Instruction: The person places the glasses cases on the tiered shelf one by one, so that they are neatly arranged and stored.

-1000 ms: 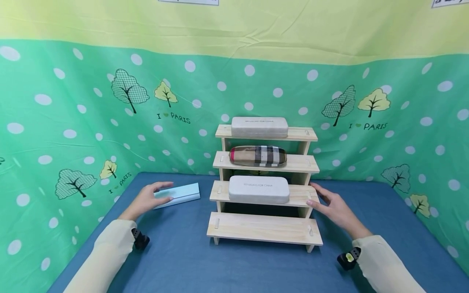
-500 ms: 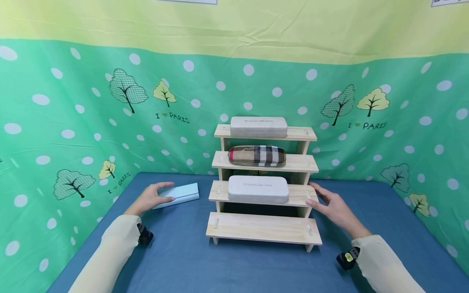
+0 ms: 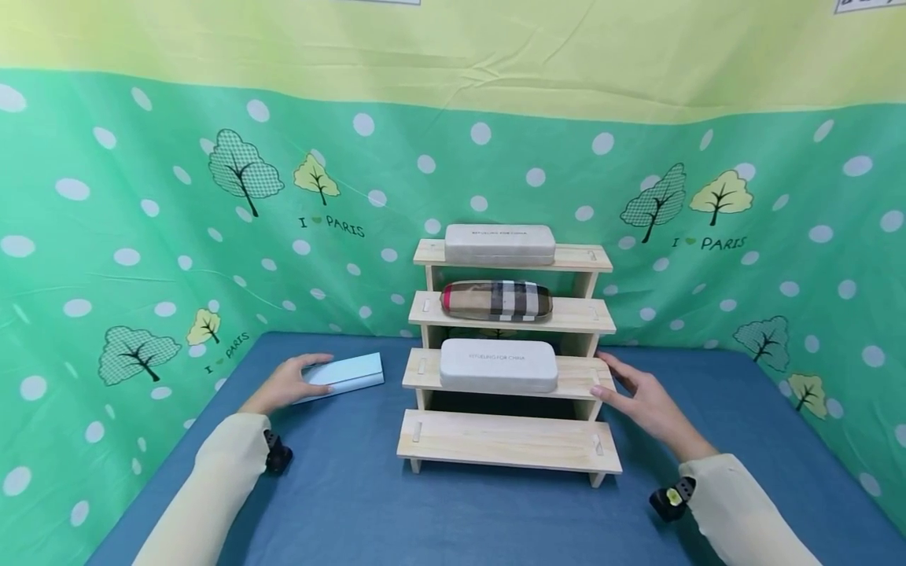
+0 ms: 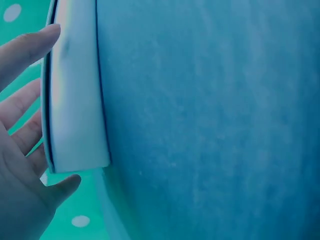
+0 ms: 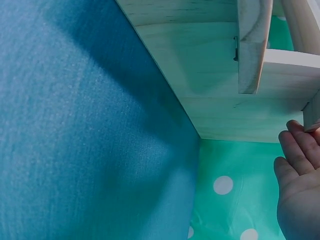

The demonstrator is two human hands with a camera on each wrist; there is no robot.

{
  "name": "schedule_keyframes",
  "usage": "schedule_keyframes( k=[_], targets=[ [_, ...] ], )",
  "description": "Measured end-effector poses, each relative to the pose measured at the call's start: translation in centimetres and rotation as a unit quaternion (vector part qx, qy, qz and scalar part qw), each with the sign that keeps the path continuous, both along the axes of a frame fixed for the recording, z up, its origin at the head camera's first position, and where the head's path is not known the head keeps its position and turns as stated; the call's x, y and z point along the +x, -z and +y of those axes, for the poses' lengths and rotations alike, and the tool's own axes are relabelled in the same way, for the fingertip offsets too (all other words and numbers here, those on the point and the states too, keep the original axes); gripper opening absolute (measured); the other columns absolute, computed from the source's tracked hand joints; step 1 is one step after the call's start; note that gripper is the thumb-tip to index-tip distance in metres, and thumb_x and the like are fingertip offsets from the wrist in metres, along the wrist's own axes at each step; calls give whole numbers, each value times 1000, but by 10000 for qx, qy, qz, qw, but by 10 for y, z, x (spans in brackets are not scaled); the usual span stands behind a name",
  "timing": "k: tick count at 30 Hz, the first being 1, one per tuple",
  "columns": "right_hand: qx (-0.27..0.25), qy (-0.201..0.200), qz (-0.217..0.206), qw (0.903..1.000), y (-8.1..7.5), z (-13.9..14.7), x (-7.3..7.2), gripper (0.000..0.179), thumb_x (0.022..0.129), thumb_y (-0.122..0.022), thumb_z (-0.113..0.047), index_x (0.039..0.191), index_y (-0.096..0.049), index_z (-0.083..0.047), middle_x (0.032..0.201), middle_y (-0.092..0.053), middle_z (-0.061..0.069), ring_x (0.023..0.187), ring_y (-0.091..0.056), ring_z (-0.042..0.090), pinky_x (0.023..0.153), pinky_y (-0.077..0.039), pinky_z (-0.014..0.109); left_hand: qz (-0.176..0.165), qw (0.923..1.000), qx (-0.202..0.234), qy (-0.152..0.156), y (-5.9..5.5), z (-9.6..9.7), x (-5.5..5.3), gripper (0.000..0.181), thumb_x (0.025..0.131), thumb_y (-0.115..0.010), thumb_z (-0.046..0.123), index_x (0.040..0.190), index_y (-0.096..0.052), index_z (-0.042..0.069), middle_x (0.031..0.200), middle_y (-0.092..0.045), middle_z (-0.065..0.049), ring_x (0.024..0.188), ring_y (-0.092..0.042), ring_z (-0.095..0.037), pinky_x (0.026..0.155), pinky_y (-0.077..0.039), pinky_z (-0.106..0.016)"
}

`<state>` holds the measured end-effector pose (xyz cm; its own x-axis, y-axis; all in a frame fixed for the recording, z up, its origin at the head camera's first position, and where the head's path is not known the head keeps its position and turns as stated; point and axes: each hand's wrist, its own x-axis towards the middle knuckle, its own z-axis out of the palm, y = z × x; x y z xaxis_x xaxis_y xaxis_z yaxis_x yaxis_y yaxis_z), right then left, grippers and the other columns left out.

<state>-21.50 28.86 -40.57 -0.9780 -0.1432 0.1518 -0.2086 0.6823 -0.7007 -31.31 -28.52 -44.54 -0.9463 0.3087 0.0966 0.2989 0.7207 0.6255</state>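
Observation:
A slim light blue glasses case [image 3: 359,369] with a flap lies on the table to the left of a wooden step rack. My left hand [image 3: 283,385] grips its left end, thumb on the near side and fingers on the far side. In the left wrist view the fingers pass behind the case [image 4: 77,115]. My right hand [image 3: 651,402] holds the right end of the rack's second-lowest shelf [image 3: 425,369] between thumb and fingers. The thumb is hidden in the right wrist view, where the other fingertips [image 5: 290,150] reach the wooden end.
A white case [image 3: 499,366] stands on that shelf, a plaid case [image 3: 495,301] one step higher, and another white case [image 3: 500,244] on top. The lowest shelf [image 3: 510,440] is bare wood. A green patterned cloth [image 3: 396,157] hangs behind the blue table [image 3: 453,519].
My left forearm moves slightly to the right, and its thumb shifts a little along the glasses case. The case stays on the table. My right hand and the rack keep still.

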Motion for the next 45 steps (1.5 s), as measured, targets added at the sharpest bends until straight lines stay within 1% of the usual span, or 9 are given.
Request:
schedule_keyframes(
  k=[8, 11, 12, 15, 26, 32, 36, 41, 45],
  targets=[
    [22, 13, 13, 10000, 0, 1, 1, 74, 90, -63, -34, 144, -30, 5, 144, -32, 31, 130, -32, 49, 100, -31, 58, -223, 9992, 288, 155, 3, -8, -1, 66, 79, -76, 25, 134, -50, 0, 137, -45, -26, 124, -40, -43, 97, -34, -56],
    [27, 10, 25, 10000, 0, 1, 1, 74, 90, -63, -33, 144, -30, 5, 144, -32, 31, 130, -33, 49, 100, -31, 58, -323, 9987, 365, 140, 4, -9, -1, 66, 79, -76, 25, 135, -50, 1, 138, -44, -25, 124, -40, -42, 97, -33, -56],
    [30, 9, 31, 10000, 0, 1, 1, 74, 90, -63, -33, 144, -30, 5, 144, -32, 31, 130, -33, 49, 100, -31, 58, -332, 9986, 377, 174, 4, -9, -1, 66, 79, -76, 24, 135, -49, 1, 138, -44, -26, 124, -40, -42, 96, -33, -56],
    [-4, -5, 50, 10000, 1, 1, 0, 74, 90, -63, -33, 144, -31, 5, 144, -32, 31, 130, -32, 49, 100, -31, 58, -367, 9985, 389, 145, 4, -10, -1, 66, 78, -76, 23, 135, -50, 2, 138, -44, -26, 123, -41, -41, 96, -34, -54],
    [-9, -24, 92, 10000, -1, 1, -1, 74, 90, -63, -33, 144, -31, 5, 145, -31, 31, 130, -32, 49, 100, -31, 59, -550, 9983, 160, 128, 4, -13, -3, 73, 77, -77, 25, 138, -45, 1, 137, -43, -28, 116, -45, -39, 90, -37, -50],
    [-24, -46, 100, 9999, 0, 0, -1, 73, 90, -63, -32, 144, -31, 5, 145, -31, 30, 130, -32, 48, 100, -31, 59, -615, 9980, -9, 111, 5, -13, -2, 76, 77, -78, 24, 140, -43, 3, 138, -42, -28, 115, -44, -39, 91, -36, -52],
    [-24, -53, 99, 9999, 0, -1, -1, 73, 90, -63, -32, 144, -31, 5, 145, -32, 30, 130, -32, 48, 100, -30, 59, -574, 9982, -77, 136, 5, -13, -1, 76, 76, -78, 23, 140, -43, 1, 137, -42, -29, 115, -45, -40, 91, -36, -53],
    [-35, -32, 69, 10000, 0, 0, 0, 73, 90, -63, -32, 144, -31, 5, 145, -32, 30, 130, -32, 48, 100, -31, 59, -511, 9985, -135, 137, 5, -14, -3, 75, 74, -79, 22, 138, -46, 1, 135, -45, -28, 112, -47, -37, 89, -38, -51],
    [-8, -8, 17, 10000, -1, -1, 0, 73, 90, -63, -33, 144, -31, 5, 145, -32, 30, 130, -32, 48, 101, -31, 58, -395, 9988, -189, 222, 6, -14, -3, 74, 74, -80, 25, 136, -48, 0, 132, -49, -26, 110, -49, -36, 88, -39, -49]
  ],
)
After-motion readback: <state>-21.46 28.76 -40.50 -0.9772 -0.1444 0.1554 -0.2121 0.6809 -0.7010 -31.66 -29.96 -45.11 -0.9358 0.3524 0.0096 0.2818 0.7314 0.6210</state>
